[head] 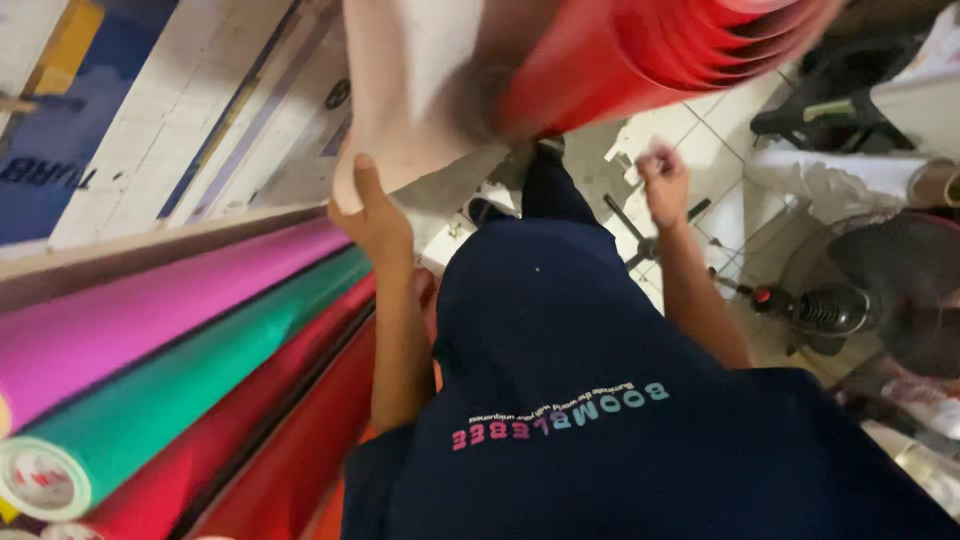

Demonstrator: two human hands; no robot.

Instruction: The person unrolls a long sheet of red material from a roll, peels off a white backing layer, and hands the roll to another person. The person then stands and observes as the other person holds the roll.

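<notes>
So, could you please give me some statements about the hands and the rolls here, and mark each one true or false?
1. The left hand grips the white backing sheet of the red roll. True.
2. The right hand holds the green roll. False: it is loosely closed in the air above the tiled floor; whether it pinches something small is too blurred to tell.
3. A magenta roll lies beside the green roll. True.
4. A fan stands at the left edge. False: it is at the right.
5. The person wears a white shirt. False: the shirt is dark blue.
</notes>
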